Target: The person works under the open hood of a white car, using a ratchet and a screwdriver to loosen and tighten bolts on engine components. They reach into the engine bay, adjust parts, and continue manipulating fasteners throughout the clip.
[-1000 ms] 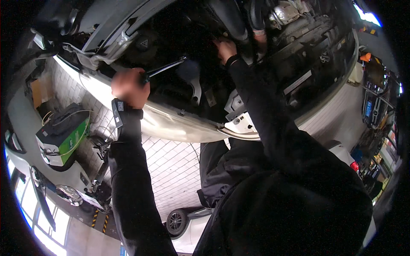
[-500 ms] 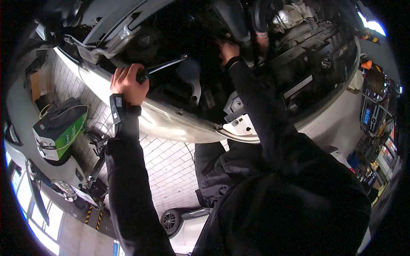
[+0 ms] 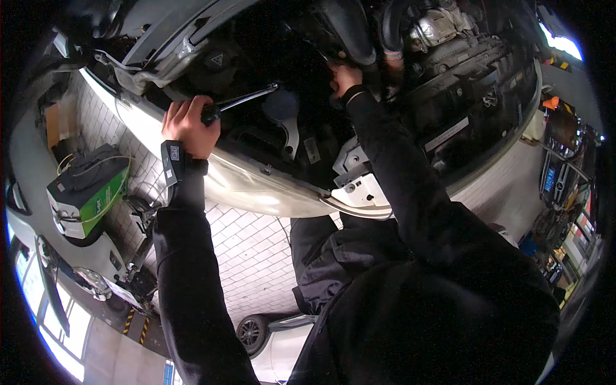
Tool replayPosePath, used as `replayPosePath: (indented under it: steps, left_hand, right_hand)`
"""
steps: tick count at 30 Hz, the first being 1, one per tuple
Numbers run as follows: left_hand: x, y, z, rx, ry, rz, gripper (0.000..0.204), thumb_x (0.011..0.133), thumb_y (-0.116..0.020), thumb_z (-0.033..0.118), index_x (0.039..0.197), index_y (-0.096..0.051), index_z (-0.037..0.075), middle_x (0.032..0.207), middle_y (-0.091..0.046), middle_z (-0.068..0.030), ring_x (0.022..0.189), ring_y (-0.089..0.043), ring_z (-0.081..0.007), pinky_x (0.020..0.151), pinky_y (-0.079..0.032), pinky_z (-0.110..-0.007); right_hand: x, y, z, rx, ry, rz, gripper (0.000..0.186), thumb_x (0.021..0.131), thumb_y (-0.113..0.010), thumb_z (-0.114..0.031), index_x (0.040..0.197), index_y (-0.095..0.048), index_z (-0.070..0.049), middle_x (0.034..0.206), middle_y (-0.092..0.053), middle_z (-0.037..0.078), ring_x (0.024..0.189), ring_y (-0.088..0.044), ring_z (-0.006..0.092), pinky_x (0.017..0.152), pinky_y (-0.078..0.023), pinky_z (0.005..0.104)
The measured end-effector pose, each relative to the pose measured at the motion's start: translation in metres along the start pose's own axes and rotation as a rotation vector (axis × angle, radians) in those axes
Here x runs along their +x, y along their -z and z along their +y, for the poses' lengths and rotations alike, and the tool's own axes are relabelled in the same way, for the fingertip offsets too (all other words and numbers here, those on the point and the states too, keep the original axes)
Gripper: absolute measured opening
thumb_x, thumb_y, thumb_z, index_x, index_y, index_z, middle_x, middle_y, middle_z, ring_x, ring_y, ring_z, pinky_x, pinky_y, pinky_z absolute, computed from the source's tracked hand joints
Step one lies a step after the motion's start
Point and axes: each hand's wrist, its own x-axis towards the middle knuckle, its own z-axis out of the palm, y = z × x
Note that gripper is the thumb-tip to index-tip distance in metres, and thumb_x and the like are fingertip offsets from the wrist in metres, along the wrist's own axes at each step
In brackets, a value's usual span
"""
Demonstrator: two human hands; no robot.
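My left hand [image 3: 190, 127] is closed round the dark handle of a ratchet wrench [image 3: 249, 97], near the left edge of a car's engine bay. The wrench's shiny shaft points right and slightly up, its round head over the dark bay beside a round blue-grey cap [image 3: 280, 104]. Deeper in the bay, my right hand [image 3: 347, 79] has its fingers curled beside a thick black hose [image 3: 350, 32]. What those fingers hold, if anything, is lost in the dark.
A headlight [image 3: 359, 191] and the pale bumper edge [image 3: 250, 192] lie between my body and the bay. The engine [image 3: 443, 29] sits to the right. On the tiled floor at left stands a green and white box [image 3: 93, 199]; a car wheel [image 3: 252, 333] shows below.
The view has shifted slightly. Both hands keep nearly the same pose, and the ratchet wrench stays in my left hand. My right hand remains among the hoses.
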Motion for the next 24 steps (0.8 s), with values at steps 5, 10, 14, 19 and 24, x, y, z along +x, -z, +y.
replayPosePath:
  steps: [5,10,14,19,24]
  left_hand:
    - [-0.005,0.008,0.001,0.014,0.021,-0.012,0.028,0.067,-0.076,0.012,0.094,-0.07,0.018,0.09,-0.072,-0.0027,0.09,-0.067,-0.0284,0.083,-0.055,-0.041]
    - [0.008,-0.001,0.004,-0.017,-0.009,-0.008,0.028,0.067,-0.075,0.012,0.094,-0.07,0.017,0.09,-0.073,-0.003,0.089,-0.067,-0.0283,0.083,-0.055,-0.041]
    - [0.002,0.002,0.001,0.0,0.01,-0.011,0.029,0.067,-0.075,0.012,0.094,-0.07,0.016,0.09,-0.073,-0.0032,0.09,-0.067,-0.0285,0.083,-0.055,-0.041]
    - [-0.007,0.005,-0.002,-0.002,0.048,-0.019,0.03,0.066,-0.075,0.013,0.096,-0.071,0.016,0.09,-0.073,-0.003,0.091,-0.067,-0.0286,0.083,-0.054,-0.041]
    - [0.003,0.003,0.001,-0.03,0.034,-0.032,0.032,0.066,-0.075,0.012,0.097,-0.071,0.016,0.092,-0.073,-0.0025,0.093,-0.067,-0.0281,0.085,-0.054,-0.041]
  right_hand:
    - [0.0,-0.017,0.003,0.097,-0.101,0.069,0.011,0.094,-0.071,-0.012,0.101,-0.071,-0.004,0.072,-0.046,0.003,0.06,-0.041,0.0193,0.054,-0.035,0.039]
    - [0.095,0.024,0.057,0.05,0.163,-0.068,0.013,0.096,-0.069,-0.014,0.102,-0.071,-0.003,0.07,-0.042,0.004,0.057,-0.039,0.0196,0.053,-0.034,0.0386]
    - [0.064,0.012,0.051,-0.093,0.253,-0.109,0.019,0.1,-0.063,-0.014,0.112,-0.072,-0.002,0.067,-0.039,0.003,0.053,-0.036,0.0195,0.05,-0.032,0.0377]
    - [-0.01,-0.023,0.004,-0.007,-0.059,0.035,0.025,0.102,-0.058,-0.012,0.122,-0.071,-0.004,0.066,-0.043,0.005,0.052,-0.039,0.0214,0.047,-0.033,0.0393]
    - [0.071,0.03,0.052,-0.349,0.299,-0.235,0.024,0.101,-0.059,-0.011,0.121,-0.071,-0.006,0.068,-0.05,0.011,0.051,-0.046,0.0237,0.048,-0.037,0.042]
